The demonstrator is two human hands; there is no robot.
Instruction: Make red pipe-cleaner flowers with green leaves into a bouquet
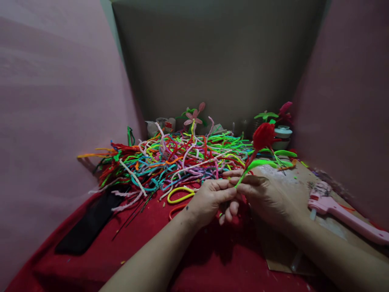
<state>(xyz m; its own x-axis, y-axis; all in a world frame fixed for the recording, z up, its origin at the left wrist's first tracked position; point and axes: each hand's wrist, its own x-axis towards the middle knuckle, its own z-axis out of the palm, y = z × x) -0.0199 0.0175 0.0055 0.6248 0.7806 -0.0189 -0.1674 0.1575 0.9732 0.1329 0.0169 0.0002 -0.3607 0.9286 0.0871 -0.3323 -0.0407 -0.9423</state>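
Both hands meet over the red cloth around a pipe-cleaner flower (263, 136) with a fuzzy red head, a stem and a long green leaf (261, 163). My left hand (214, 198) pinches the green lower end of the stem between thumb and fingers. Close beside it, my right hand (261, 192) grips the stem slightly higher, just below the leaf. The flower tilts up and to the right. Fingers hide part of the stem. Behind the hands lies a big tangled heap of coloured pipe cleaners (182, 158).
A pink glue gun (340, 209) rests on a brown board (275, 255) at right. At left lies a flat black object (88, 223). A yellow loop (180, 195) sits by my left wrist. Finished-looking flowers (193, 117) and a pale lidded jar (282, 136) stand at the back.
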